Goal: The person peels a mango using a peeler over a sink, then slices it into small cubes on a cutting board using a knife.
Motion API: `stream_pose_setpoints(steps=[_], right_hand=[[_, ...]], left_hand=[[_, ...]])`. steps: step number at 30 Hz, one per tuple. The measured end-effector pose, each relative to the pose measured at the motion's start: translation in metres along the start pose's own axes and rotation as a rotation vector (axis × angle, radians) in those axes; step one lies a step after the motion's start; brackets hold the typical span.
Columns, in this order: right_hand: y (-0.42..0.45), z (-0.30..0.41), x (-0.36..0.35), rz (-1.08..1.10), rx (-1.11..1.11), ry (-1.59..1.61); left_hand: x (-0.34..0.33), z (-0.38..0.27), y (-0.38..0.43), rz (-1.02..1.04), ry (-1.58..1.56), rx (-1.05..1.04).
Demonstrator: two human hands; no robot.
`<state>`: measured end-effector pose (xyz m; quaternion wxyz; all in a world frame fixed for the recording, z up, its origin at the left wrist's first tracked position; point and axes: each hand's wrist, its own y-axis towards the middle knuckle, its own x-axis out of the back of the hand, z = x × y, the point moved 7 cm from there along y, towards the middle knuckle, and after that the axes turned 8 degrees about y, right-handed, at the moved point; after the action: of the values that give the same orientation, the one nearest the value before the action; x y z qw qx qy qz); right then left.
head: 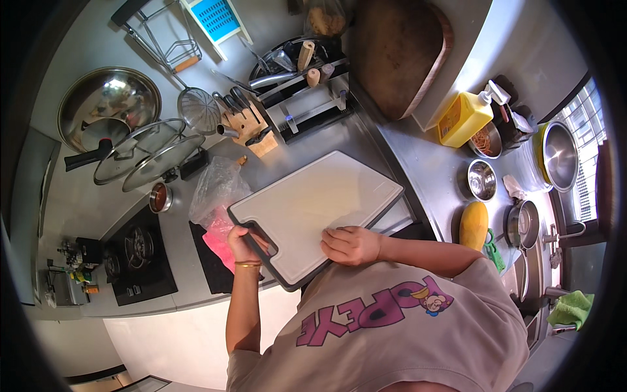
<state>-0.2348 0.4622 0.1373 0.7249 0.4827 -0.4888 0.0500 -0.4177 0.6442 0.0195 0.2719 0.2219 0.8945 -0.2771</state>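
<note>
A white plastic cutting board (313, 201) with a dark rim is held tilted in front of my body, above the metal counter. My left hand (245, 245), with a gold bangle at the wrist, grips the board by its handle slot, the fingers passing through the opening. My right hand (350, 245) lies on the board's near edge with its fingers curled onto the white face. Just past the handle side are a clear plastic bag (218, 188) and a pink cloth (220, 237). A wooden knife block (252, 130) with knives stands beyond the board.
To the left are a black gas hob (139, 259), a small bowl of sauce (160, 197) and glass lids (161, 161). To the right stand a yellow pump bottle (463, 120), a steel bowl (481, 180), a yellow oblong fruit (473, 226) and a saucepan (522, 224).
</note>
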Motion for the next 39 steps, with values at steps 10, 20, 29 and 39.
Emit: stream_pose_setpoints(steps=[10,20,29,39], right_hand=[[-0.058,-0.016,-0.126,0.339,-0.138,0.233],[-0.071,-0.065,-0.023,-0.126,-0.829,0.032],[-0.259,0.053,0.152,-0.551,-1.667,-0.901],[-0.359,0.094,0.149,-0.691,-1.989,-0.581]], left_hand=[[0.047,0.033,0.074,-0.336,1.309,-0.081],[-0.129,-0.252,0.166,-0.338,1.779,-0.775],[-0.075,-0.350,0.284,0.061,1.835,-0.579],[-0.226,-0.156,-0.088,0.102,0.729,-1.011]])
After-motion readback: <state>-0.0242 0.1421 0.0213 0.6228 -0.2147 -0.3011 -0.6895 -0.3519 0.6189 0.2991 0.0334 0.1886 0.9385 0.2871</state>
